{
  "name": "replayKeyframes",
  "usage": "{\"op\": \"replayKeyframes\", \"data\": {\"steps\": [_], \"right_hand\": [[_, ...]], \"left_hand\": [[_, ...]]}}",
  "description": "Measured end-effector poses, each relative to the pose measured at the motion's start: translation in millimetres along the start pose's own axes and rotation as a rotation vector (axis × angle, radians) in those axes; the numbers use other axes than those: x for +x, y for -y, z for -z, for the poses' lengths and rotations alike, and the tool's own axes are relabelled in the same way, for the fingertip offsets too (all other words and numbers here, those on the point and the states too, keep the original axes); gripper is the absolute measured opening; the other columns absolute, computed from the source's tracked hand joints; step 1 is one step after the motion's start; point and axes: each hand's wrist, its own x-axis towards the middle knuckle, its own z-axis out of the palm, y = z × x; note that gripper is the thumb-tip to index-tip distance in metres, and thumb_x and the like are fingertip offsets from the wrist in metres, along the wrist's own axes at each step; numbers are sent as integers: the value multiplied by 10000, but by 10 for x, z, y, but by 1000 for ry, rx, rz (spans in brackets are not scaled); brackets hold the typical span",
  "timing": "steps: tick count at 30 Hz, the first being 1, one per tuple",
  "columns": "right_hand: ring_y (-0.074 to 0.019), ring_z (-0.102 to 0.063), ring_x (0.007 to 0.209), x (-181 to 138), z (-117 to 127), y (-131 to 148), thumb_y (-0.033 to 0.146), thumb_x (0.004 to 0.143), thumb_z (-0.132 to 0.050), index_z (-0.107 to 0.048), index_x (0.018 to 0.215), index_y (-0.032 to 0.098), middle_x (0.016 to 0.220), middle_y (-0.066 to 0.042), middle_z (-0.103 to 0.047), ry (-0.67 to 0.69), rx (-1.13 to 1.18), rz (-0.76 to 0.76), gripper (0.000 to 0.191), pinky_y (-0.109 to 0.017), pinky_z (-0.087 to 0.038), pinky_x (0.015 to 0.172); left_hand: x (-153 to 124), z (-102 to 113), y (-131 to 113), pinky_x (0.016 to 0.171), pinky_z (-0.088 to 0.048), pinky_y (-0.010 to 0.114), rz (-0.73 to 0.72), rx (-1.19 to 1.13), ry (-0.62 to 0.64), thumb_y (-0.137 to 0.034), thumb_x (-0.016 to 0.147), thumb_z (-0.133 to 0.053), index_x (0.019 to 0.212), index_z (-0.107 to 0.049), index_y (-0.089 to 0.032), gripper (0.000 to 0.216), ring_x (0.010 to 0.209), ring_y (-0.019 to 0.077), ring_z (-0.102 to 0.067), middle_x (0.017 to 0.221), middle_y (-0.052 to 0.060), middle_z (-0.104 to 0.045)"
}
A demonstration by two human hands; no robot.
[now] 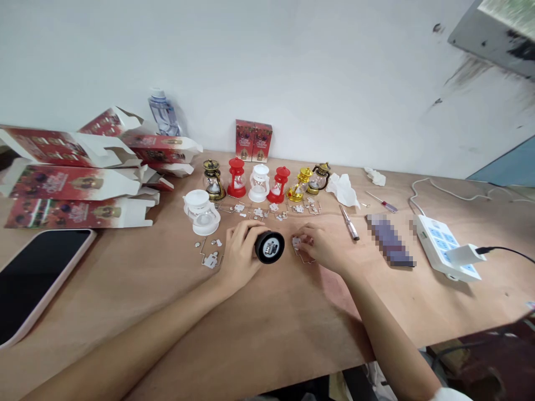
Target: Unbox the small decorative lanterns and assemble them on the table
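Note:
My left hand [243,250] is wrapped round a black mini lantern [258,243], tipped so its round base faces me. Inside the base sits a pale disc with metal contacts [271,248]; the lantern's upper part is hidden by my fingers. To the right, my right hand [320,245] has its fingertips closed on a small white plastic part [296,243] at the tabletop, with a bent wire handle [308,259] under the hand. Left of my left hand lie another white part [211,260] and its wire handle. A larger white lantern [201,213] stands behind these.
Behind my hands stands a row of mini lanterns, including a red one [237,178], with white parts and wires before it. Red boxes [75,182] and a phone [39,278] lie left. Right are a screwdriver [349,223], a blurred dark object [390,240] and a power strip [447,248].

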Motion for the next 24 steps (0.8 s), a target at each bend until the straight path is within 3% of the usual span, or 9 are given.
{"op": "replayKeyframes", "data": {"steps": [5, 9, 14, 17, 21, 24], "right_hand": [[-156, -589, 640, 18, 7, 32, 242, 772, -616, -661, 780, 181, 692, -20, -669, -92, 113, -73, 76, -266, -423, 600], [-169, -633, 680, -11, -17, 119, 354, 752, -667, -660, 738, 185, 734, -36, -706, -233, 514, -20, 170, -298, -479, 642], [-152, -661, 721, -114, -143, 313, 371, 721, -723, -683, 844, 220, 797, -14, -722, -259, 974, 74, 200, -306, -532, 696], [-134, -651, 692, -170, -188, 397, 335, 740, -717, -694, 917, 242, 799, -2, -719, -265, 1046, 110, 201, -301, -542, 687], [-125, -642, 631, -194, -194, 415, 307, 738, -726, -706, 859, 250, 754, 10, -717, -348, 1114, 119, 136, -293, -540, 641], [-118, -644, 629, -209, -200, 412, 289, 720, -745, -713, 823, 256, 750, 16, -720, -320, 1141, 109, 113, -276, -539, 628]], "left_hand": [[-2, 7, 0, 835, -368, 372, -6, -6, 9, -149, 791, -567, 1046, -500, -215, 272, 1035, 236, -552, 1087, 75, -574], [1, 2, 4, 832, -368, 371, -2, -9, 5, -140, 786, -572, 1051, -493, -219, 287, 1037, 236, -551, 1089, 73, -576], [3, -5, 3, 819, -369, 365, 17, -23, -4, -154, 799, -569, 1024, -504, -209, 241, 1029, 237, -553, 1077, 73, -579], [0, -9, 8, 820, -368, 363, 15, -33, -12, -165, 787, -595, 1016, -509, -199, 247, 1021, 239, -556, 1074, 72, -580], [-2, -12, 16, 827, -365, 363, 24, -11, 3, -154, 793, -585, 1034, -498, -216, 265, 1031, 231, -555, 1078, 65, -577], [-10, -21, 8, 826, -365, 361, 19, -6, -3, -153, 792, -598, 1042, -491, -219, 280, 1035, 230, -552, 1079, 66, -571]]}}
